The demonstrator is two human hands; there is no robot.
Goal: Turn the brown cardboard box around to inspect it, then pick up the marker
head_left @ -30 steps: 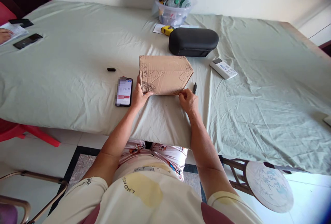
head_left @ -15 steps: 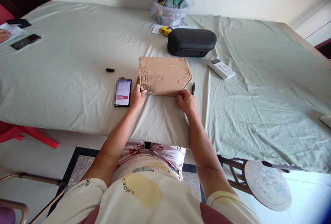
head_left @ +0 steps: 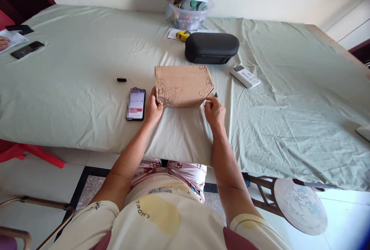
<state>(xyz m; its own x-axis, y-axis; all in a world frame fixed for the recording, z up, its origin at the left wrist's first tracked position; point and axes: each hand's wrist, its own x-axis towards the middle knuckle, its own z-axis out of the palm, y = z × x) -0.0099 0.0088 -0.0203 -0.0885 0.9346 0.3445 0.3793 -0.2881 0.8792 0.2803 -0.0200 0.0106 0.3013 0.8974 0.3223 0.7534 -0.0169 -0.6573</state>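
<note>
A small cardboard box [head_left: 182,82] with dark scribbled curls at its corners stands on the cloth in front of me. My left hand [head_left: 153,107] grips its near left corner, thumb on the front and fingers round the side. By the near right corner is my right hand [head_left: 215,112], fingers curled and the index fingertip close to the box edge. The tip of a black pen [head_left: 216,94] shows just beyond my right knuckles. The hand hides the rest of the pen, and whether the fingers hold it is unclear.
Left of the box lie a phone [head_left: 135,104] and a black pen cap [head_left: 121,79]. Behind it are a black case [head_left: 212,47], a yellow tape measure [head_left: 182,35] and a plastic tub [head_left: 189,19]. A white device [head_left: 245,76] lies right. Another person's hand [head_left: 3,43] rests far left.
My right hand has left the box's near edge and moved right, now covering most of the pen. My left hand keeps its hold on the box. The view has shifted slightly.
</note>
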